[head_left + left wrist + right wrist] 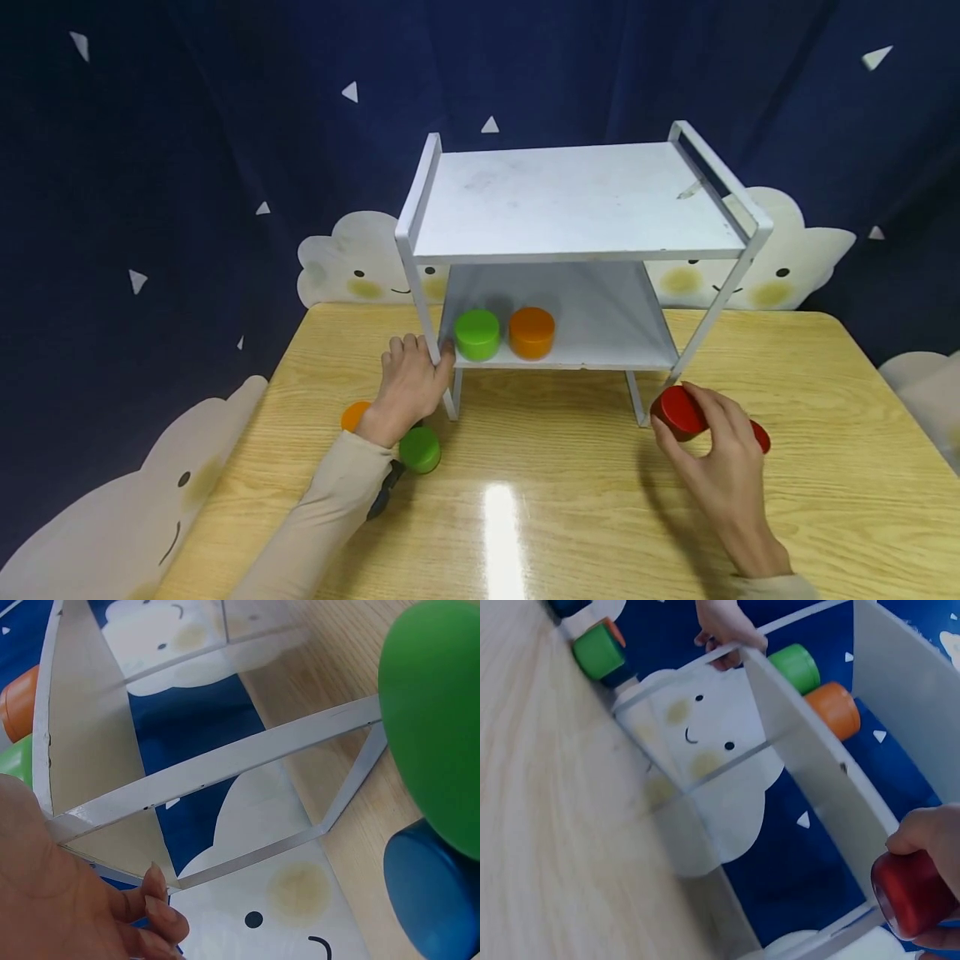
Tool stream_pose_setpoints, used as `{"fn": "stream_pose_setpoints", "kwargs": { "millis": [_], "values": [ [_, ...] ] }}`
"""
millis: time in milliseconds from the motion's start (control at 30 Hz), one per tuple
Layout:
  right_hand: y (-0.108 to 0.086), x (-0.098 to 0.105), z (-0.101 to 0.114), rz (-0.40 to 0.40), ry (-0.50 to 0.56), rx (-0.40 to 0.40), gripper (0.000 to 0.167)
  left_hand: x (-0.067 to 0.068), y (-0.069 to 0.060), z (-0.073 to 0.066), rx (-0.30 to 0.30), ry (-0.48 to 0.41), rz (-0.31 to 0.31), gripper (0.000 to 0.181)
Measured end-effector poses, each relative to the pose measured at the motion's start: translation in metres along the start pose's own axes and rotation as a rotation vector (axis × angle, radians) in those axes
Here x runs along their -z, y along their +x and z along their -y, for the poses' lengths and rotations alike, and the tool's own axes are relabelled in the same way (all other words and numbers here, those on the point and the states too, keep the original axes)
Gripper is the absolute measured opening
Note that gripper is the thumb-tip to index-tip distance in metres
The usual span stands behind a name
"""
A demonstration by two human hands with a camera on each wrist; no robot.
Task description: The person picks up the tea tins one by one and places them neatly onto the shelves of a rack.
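My right hand (723, 467) holds a red cylindrical block (678, 413) between thumb and fingers, near the right front leg of a white two-tier shelf rack (577, 200). In the right wrist view that red block lies close to the end of the lower board. My left hand (408, 383) grips the rack at its left front leg, by the lower board's corner, with the thumb on the inner side. A light green cylinder (477, 335) and an orange cylinder (532, 333) stand side by side on the left half of the lower board.
Beside my left forearm, a green cylinder (420, 450) and an orange piece (354, 415) are on the wooden table (570, 500). A blue cylinder (431, 892) shows in the left wrist view. Another red piece (761, 436) is partly hidden behind my right hand.
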State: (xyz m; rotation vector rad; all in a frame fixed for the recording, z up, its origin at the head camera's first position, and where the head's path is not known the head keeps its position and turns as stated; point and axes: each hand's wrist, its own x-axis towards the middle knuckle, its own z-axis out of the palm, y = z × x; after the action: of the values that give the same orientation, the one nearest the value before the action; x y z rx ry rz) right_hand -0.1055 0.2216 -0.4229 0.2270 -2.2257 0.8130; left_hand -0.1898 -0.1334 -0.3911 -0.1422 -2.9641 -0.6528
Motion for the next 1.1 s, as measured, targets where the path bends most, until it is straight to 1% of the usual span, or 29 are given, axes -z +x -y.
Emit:
{"fn": "stream_pose_setpoints", "kwargs": {
  "millis": [200,400,567,733,867,967,1100],
  "values": [
    [0.009,-0.003,0.015,-0.002,0.023,0.028,0.06,-0.001,0.0,0.001,-0.003,-0.008,-0.012,0.05],
    [0.017,-0.009,0.025,-0.029,0.065,0.062,0.056,-0.001,-0.001,0.002,-0.005,-0.005,-0.016,0.05],
    [0.025,-0.013,0.032,-0.018,0.074,0.074,0.053,-0.001,0.0,0.001,-0.008,-0.011,-0.019,0.049],
    [0.037,-0.02,0.037,-0.026,0.084,0.126,0.05,0.0,0.0,0.001,-0.011,-0.003,-0.022,0.049],
    [0.049,-0.024,0.041,-0.004,0.075,0.149,0.049,0.0,0.0,0.0,-0.007,0.005,-0.02,0.049],
    [0.058,-0.027,0.045,0.028,0.054,0.159,0.048,0.0,0.0,0.0,-0.004,0.006,-0.02,0.049],
    [0.066,-0.033,0.048,0.036,0.072,0.184,0.047,0.0,0.0,0.0,-0.005,0.004,-0.019,0.05]
  ]
}}
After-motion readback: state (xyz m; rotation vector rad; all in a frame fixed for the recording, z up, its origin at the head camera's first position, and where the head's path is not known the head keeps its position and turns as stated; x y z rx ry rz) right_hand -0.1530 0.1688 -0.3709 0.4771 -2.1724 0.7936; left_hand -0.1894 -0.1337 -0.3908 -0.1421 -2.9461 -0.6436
